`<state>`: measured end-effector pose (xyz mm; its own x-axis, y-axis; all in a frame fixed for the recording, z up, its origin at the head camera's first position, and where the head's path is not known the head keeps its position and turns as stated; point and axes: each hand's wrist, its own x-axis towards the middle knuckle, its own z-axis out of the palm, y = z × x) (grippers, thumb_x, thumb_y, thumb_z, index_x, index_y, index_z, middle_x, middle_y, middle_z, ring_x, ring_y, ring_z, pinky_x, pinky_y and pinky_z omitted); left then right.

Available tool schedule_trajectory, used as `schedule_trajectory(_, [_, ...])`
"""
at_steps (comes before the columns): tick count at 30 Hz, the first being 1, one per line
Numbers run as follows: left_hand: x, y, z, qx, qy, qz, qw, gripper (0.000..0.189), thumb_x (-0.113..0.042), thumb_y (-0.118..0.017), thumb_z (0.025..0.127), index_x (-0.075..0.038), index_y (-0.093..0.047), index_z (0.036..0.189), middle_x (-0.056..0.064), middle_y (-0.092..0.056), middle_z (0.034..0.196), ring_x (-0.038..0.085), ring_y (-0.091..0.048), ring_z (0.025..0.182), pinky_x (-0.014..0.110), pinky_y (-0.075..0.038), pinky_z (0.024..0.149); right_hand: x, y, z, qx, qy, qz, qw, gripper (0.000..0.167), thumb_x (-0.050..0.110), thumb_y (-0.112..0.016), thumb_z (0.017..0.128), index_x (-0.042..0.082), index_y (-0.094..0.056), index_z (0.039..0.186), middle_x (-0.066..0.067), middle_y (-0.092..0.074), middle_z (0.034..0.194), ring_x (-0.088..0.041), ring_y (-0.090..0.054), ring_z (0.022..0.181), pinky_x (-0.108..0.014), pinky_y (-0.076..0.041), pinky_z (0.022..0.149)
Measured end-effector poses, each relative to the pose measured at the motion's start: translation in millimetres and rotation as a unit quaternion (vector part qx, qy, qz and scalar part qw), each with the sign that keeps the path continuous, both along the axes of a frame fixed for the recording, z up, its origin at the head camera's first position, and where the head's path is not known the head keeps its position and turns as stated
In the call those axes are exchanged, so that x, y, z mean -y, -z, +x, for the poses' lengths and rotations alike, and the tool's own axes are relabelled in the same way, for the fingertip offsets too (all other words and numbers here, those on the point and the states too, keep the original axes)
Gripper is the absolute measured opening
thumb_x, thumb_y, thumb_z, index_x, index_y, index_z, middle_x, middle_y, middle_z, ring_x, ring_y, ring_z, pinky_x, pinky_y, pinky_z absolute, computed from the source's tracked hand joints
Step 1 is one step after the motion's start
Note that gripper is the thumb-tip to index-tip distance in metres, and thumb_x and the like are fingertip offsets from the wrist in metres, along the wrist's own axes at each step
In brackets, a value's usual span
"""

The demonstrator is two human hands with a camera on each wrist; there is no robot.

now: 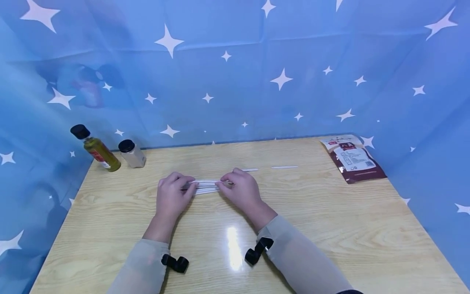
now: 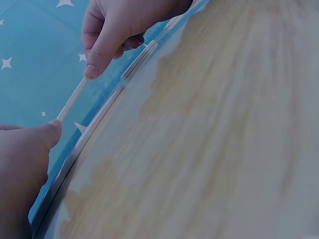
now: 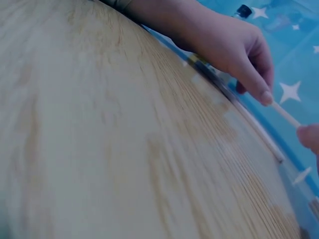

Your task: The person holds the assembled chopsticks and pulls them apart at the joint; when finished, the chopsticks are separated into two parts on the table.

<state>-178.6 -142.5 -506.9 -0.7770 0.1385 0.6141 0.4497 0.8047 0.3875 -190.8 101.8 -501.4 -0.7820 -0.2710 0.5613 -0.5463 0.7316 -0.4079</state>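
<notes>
Both hands meet over the back-middle of the table. My left hand (image 1: 173, 193) pinches one end of a thin white stick (image 2: 72, 99) between thumb and fingers. At its other end, my right hand (image 1: 242, 188) pinches it the same way. In the head view, several more white sticks (image 1: 206, 190) lie side by side beneath and just in front of the held one, their ends partly hidden by the hands. Another white stick (image 1: 251, 170) lies just beyond the right hand, and one more white stick (image 1: 284, 167) lies farther right, in line with it.
An oil bottle (image 1: 100, 154) with a black cap stands at the back left, beside a small black-lidded jar (image 1: 133, 154). A maroon and white packet (image 1: 353, 159) lies at the back right corner. Behind the wooden table (image 1: 330, 237) hangs a blue starry cloth (image 1: 235, 73).
</notes>
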Motion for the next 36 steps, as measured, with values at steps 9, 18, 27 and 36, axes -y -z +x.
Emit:
schedule_trajectory(9, [-7.8,2.6,-0.5,0.002,0.004,0.006,1.0000,0.022,-0.024,-0.092,0.087,-0.007,-0.084,0.097,0.009,-0.071,0.090,0.028,-0.069,0.079,0.051,-0.048,0.076,-9,-1.2,0.5,0.001,-0.005,0.002,1.0000,0.017,0.033,-0.087,0.091,0.016,-0.084,0.092,0.006,-0.064,0.080,-0.009,-0.058,0.066,-0.029,-0.053,0.063])
schedule_trajectory(18, [-23.5,4.9,-1.1,-0.001,0.011,0.002,0.9999,0.020,-0.025,-0.091,0.087,-0.008,-0.084,0.095,0.008,-0.071,0.090,0.027,-0.070,0.078,0.051,-0.048,0.074,-26,1.6,1.9,-0.018,-0.009,-0.007,0.9998,0.016,0.030,-0.089,0.090,0.015,-0.082,0.092,0.003,-0.068,0.084,-0.011,-0.060,0.068,-0.031,-0.055,0.064])
schedule_trajectory(27, [-43.6,7.0,-4.5,-0.007,0.017,-0.006,0.9998,0.021,-0.027,-0.089,0.089,-0.008,-0.084,0.096,0.009,-0.072,0.089,0.027,-0.070,0.078,0.052,-0.050,0.075,-47,4.1,2.6,-0.019,-0.004,-0.011,0.9997,0.020,0.032,-0.089,0.088,0.013,-0.084,0.093,0.004,-0.063,0.079,-0.010,-0.053,0.065,-0.030,-0.051,0.061])
schedule_trajectory(36, [-62.8,4.9,-5.1,-0.008,0.031,-0.008,0.9995,0.019,-0.028,-0.089,0.088,-0.010,-0.084,0.092,0.007,-0.071,0.086,0.027,-0.069,0.076,0.052,-0.051,0.073,-66,4.6,1.3,-0.046,-0.016,-0.044,0.9978,0.018,0.025,-0.091,0.087,0.009,-0.083,0.091,-0.002,-0.068,0.083,-0.015,-0.060,0.068,-0.035,-0.056,0.066])
